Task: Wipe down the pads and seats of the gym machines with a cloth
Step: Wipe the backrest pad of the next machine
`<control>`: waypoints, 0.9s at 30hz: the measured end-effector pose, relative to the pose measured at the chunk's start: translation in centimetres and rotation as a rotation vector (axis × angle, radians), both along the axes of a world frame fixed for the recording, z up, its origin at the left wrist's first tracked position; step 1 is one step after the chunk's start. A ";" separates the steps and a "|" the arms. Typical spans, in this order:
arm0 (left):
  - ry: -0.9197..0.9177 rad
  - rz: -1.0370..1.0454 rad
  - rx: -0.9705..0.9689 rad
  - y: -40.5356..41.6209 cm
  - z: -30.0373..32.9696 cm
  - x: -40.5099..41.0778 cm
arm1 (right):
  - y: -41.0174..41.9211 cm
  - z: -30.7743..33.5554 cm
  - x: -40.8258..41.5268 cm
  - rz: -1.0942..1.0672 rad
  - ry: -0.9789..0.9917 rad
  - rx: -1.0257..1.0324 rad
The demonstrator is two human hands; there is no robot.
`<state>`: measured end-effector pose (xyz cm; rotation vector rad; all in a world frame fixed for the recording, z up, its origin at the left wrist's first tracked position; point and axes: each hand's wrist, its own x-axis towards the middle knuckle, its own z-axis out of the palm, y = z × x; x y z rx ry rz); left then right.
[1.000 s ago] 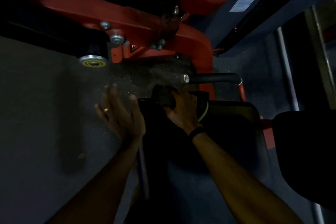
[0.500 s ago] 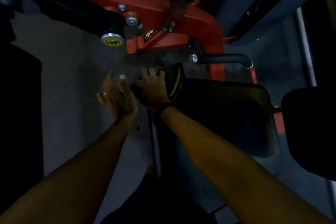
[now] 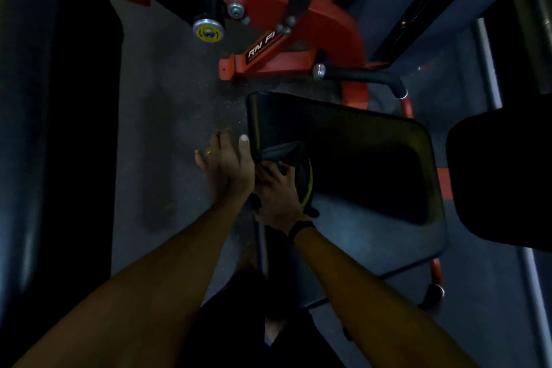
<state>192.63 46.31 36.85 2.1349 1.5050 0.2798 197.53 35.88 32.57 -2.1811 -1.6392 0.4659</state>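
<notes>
A black seat pad [image 3: 358, 140] of a red gym machine lies below me, right of centre. A dark cloth [image 3: 291, 158] with a yellow-green stripe sits on the pad's left edge. My right hand [image 3: 276, 191] grips the cloth with curled fingers and presses it against that edge. My left hand [image 3: 224, 164] hovers just left of the pad with fingers straight, thumb beside the pad's side; it holds nothing. A gold ring shows on one finger.
The red machine frame [image 3: 268, 3] with a yellow-capped roller [image 3: 208, 30] stands ahead. A black handle bar [image 3: 358, 76] sticks out above the pad. Another black pad [image 3: 501, 176] is at the right, a dark padded shape [image 3: 44, 128] at the left. Grey floor [image 3: 167, 128] lies between.
My right hand has drawn the cloth back along the pad's left edge, from its far corner toward me. My left hand has stayed beside it.
</notes>
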 end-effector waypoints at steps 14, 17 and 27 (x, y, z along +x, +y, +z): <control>0.007 -0.636 0.146 -12.6 9.4 -6.1 | -17.9 9.2 -3.0 -0.338 -0.089 -0.141; -0.036 -0.693 0.164 -13.9 11.5 -4.7 | -20.1 12.8 -1.2 -0.490 -0.136 -0.061; -0.437 -1.034 0.286 -21.1 25.7 11.3 | -29.0 29.8 8.5 -1.156 -0.304 0.623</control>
